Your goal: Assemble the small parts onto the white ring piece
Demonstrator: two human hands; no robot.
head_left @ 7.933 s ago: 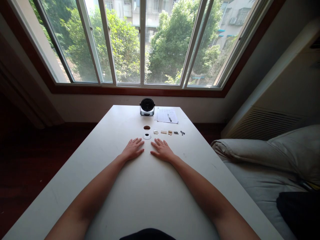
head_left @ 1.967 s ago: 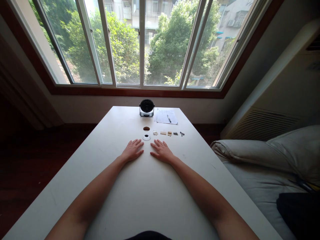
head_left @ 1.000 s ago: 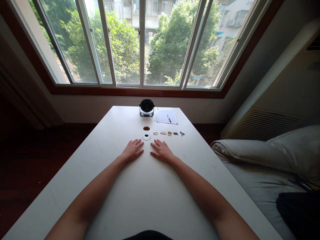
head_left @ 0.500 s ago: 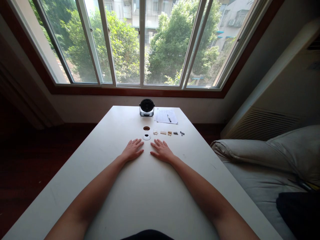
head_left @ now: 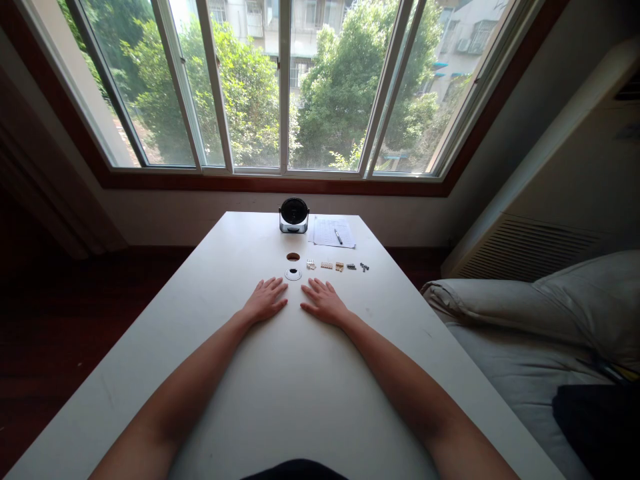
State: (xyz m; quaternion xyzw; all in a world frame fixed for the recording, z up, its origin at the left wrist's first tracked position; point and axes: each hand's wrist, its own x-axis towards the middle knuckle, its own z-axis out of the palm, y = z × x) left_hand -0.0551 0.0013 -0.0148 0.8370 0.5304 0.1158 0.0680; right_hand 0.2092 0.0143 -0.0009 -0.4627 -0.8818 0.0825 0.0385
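My left hand (head_left: 265, 300) lies flat on the white table (head_left: 295, 380), fingers spread and holding nothing. Opposite it, my right hand (head_left: 324, 301) rests palm down in the same way, also holding nothing. Just beyond the fingertips, between the hands, is a white ring-shaped piece (head_left: 293, 275) with a dark opening. Past my right hand runs a row of small parts: whitish pieces (head_left: 311, 265), light gold pieces (head_left: 327, 265), darker gold pieces (head_left: 339, 267), grey pieces (head_left: 351, 267) and dark scattered pieces (head_left: 365, 267). They are too small to name.
A round hole (head_left: 293, 257) cuts through the table behind the white ring. Near the far edge stand a small black fan (head_left: 294, 213) and papers (head_left: 327, 233) with a pen (head_left: 339, 237) on them. A grey sofa (head_left: 530, 333) is on the right, below the window.
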